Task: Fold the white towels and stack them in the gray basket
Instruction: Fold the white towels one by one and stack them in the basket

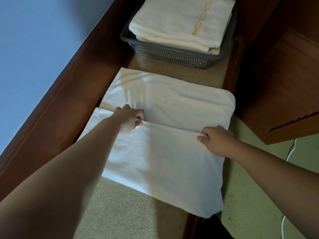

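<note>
A hotel room: the stacked towels (174, 25) carry gold "HOTEL" lettering, amid carpet (120, 213) and dark wood furniture (284, 83).

A carpeted floor (124, 213), beige-green, carries everything. A white towel (165, 152) lies spread flat on it, partly folded over itself. Beyond the towel's far edge, a little apart from it, stands a gray basket (172, 56). A thin white cable (291, 150) trails over the carpet to the towel's right.

Bare carpet strip (172, 73) lies between towel (164, 152) and basket (165, 54), wooden panels (69, 94) flanking both sides
</note>
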The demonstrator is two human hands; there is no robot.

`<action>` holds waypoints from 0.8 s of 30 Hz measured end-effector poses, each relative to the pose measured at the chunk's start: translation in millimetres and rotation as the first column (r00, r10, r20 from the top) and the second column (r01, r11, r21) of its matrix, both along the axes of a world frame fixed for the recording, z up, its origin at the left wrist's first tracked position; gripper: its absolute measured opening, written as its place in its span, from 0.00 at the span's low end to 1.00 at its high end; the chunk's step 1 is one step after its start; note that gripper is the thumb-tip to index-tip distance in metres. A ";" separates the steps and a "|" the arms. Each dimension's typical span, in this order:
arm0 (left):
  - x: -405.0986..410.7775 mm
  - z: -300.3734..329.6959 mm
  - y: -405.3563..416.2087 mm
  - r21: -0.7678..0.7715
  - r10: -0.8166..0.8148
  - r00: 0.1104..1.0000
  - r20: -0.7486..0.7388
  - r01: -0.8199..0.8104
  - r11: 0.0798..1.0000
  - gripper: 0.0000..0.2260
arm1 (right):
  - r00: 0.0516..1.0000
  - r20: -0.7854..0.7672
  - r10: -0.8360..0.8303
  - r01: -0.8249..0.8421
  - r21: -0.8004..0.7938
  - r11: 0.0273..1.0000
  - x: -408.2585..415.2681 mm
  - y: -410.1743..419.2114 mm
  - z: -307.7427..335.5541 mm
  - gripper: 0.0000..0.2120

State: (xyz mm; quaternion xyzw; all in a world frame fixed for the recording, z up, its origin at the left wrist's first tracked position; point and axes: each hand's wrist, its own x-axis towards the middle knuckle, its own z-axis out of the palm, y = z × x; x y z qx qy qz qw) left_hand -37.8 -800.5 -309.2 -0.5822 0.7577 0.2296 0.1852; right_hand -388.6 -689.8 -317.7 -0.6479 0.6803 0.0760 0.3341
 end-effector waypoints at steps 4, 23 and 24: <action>-6.2 6.9 -0.2 -0.030 0.058 0.998 0.037 -0.056 0.998 0.04 | 0.989 -0.070 0.128 -0.119 0.116 0.986 -2.8 5.3 0.7 0.20; 14.7 10.9 -5.3 -0.199 -0.013 0.886 0.464 0.119 0.973 0.14 | 1.000 -0.021 0.021 -0.022 -0.051 0.998 -54.5 13.9 -19.3 0.25; 13.7 9.2 -4.6 -0.211 -0.001 0.887 0.462 0.111 0.971 0.13 | 1.000 0.012 0.017 -0.016 -0.042 0.999 -56.3 14.2 -22.1 0.26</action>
